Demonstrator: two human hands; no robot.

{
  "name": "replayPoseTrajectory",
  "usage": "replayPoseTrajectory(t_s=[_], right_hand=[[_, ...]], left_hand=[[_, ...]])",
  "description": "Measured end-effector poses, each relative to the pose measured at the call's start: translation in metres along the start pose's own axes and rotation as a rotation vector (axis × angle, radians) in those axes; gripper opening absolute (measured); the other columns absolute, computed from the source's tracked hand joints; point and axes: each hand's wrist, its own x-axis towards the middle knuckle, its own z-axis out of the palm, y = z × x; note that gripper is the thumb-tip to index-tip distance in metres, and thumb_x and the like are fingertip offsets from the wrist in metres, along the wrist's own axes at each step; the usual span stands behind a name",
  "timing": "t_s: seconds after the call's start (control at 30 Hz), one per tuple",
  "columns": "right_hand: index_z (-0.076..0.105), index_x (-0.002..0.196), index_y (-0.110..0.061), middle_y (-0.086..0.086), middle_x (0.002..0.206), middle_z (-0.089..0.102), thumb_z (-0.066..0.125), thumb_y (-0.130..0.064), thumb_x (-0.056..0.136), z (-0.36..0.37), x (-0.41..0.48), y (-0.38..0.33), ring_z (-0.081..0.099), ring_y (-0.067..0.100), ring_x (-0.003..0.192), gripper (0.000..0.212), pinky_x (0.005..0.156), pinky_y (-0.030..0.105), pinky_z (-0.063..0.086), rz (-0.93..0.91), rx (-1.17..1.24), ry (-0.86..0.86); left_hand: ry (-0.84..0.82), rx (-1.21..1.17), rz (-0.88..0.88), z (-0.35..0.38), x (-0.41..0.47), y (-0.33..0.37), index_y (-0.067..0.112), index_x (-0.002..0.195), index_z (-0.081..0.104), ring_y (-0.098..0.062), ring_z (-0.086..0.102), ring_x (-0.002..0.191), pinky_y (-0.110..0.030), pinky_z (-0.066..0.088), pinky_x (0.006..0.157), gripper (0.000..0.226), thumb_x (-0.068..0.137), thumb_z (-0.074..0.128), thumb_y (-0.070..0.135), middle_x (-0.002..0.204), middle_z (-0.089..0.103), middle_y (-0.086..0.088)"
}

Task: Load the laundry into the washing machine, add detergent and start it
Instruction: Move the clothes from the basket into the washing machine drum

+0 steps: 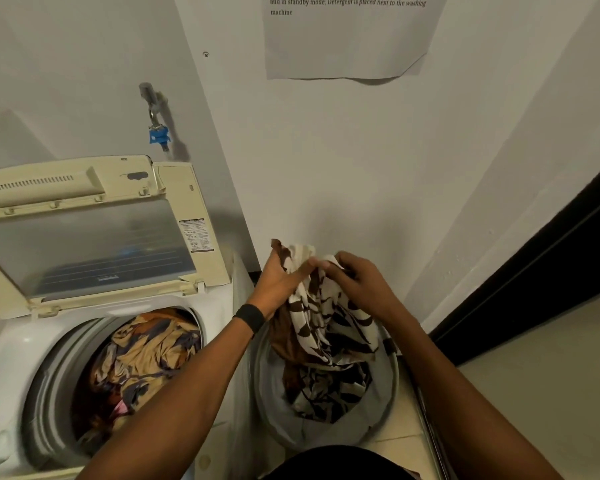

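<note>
– Both hands grip one garment: the left hand (284, 276) has its fingers curled round the bunched top of the cream-and-brown patterned cloth (326, 327), and the right hand (359, 280) pinches the same bunch just beside it. A black wristband (252, 317) sits on the left wrist.

– Where does the cloth hang?

– Straight down from the grip, with its lower folds lying inside the grey laundry basket (383, 389) directly beneath. The upper part is lifted clear above the rim.

– What room is there around the grip?

– Beyond it, a white wall (343, 168) stands close. To its right that wall meets another at a corner, and farther right runs a dark door frame (551, 271). To its left the air is open above the washing machine (18, 351), whose top opening lies lower than the hands. Its lid (84, 244) is tilted up and back against the wall, left of the grip and about level with it.

– And the floor?

– Pale tiles (551, 403) spread below and right of the grip; the basket stands on them, touching or nearly touching the machine's side.

– What do the containers hold?

– The basket holds only the patterned cloth, as far as shows. The drum (49, 379), below and left of the grip, holds crumpled clothes (146, 355) in tan, navy and brown, with a bit of pink.

– Anything higher up?

– A tap with a blue fitting (158, 133) up and left, and a printed paper notice (347, 43) on the wall above the grip.
</note>
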Motion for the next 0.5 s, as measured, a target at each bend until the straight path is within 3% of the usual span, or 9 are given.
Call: replayPoseTrajectory(t_s=[0.07,0.13,0.23,0.3,0.33,0.4,0.5], right_hand=[[0.050,0.074,-0.005,0.015,0.066,0.048,0.057,-0.046,0.103,0.004,0.010,-0.009,0.042,0.011,0.056,0.050,0.055,0.031,0.034,-0.029,0.008,0.011],[0.053,0.076,-0.007,0.014,0.068,0.051,0.055,-0.052,0.101,0.007,0.012,-0.002,0.048,0.016,0.057,0.051,0.056,0.035,0.038,0.012,-0.008,-0.027],[0.064,0.082,-0.018,-0.001,0.067,0.057,0.050,-0.060,0.100,0.017,-0.005,0.024,0.056,0.012,0.059,0.048,0.061,0.035,0.046,0.161,-0.004,-0.209],[0.065,0.079,-0.018,-0.006,0.064,0.056,0.045,-0.072,0.095,0.026,-0.023,0.041,0.054,0.010,0.059,0.060,0.062,0.038,0.047,0.210,-0.047,-0.263],[0.066,0.079,-0.018,-0.005,0.065,0.057,0.044,-0.076,0.093,0.026,-0.031,0.049,0.054,0.011,0.059,0.063,0.063,0.040,0.048,0.213,-0.061,-0.246],[0.066,0.076,-0.022,-0.006,0.064,0.058,0.051,-0.071,0.094,0.018,-0.040,0.057,0.055,0.008,0.059,0.054,0.061,0.035,0.046,0.219,-0.073,-0.151],[0.057,0.070,-0.020,-0.006,0.060,0.051,0.064,-0.050,0.096,-0.005,-0.035,0.043,0.051,0.007,0.058,0.041,0.059,0.028,0.040,0.225,-0.001,0.069]], left_hand=[[-0.023,-0.007,0.028,0.008,-0.004,0.007,0.021,0.109,0.062,-0.014,0.070,0.102,-0.035,0.057,0.093,0.044,0.084,0.075,0.055,0.102,0.074,0.009],[0.102,-0.076,0.070,0.010,-0.002,0.012,0.023,0.103,0.063,-0.021,0.071,0.101,-0.037,0.057,0.092,0.026,0.091,0.070,0.045,0.103,0.074,-0.002],[0.217,-0.089,0.103,-0.002,0.004,0.019,0.020,0.126,0.060,-0.014,0.063,0.120,-0.035,0.047,0.105,0.036,0.099,0.064,0.044,0.128,0.067,-0.002],[0.263,-0.096,0.104,-0.013,0.007,0.024,0.012,0.131,0.058,-0.021,0.065,0.120,-0.040,0.049,0.108,0.043,0.101,0.061,0.043,0.126,0.069,-0.007],[0.280,-0.093,0.124,-0.017,0.008,0.024,0.010,0.129,0.059,-0.024,0.066,0.117,-0.042,0.050,0.107,0.041,0.103,0.059,0.041,0.122,0.071,-0.008],[0.311,-0.014,0.170,-0.024,0.007,0.025,0.008,0.129,0.055,-0.018,0.064,0.115,-0.028,0.048,0.105,0.039,0.104,0.056,0.038,0.117,0.068,0.001],[0.240,0.120,0.205,-0.024,-0.003,0.022,0.014,0.119,0.046,0.003,0.058,0.091,-0.013,0.045,0.085,0.044,0.094,0.062,0.046,0.100,0.055,0.009]])
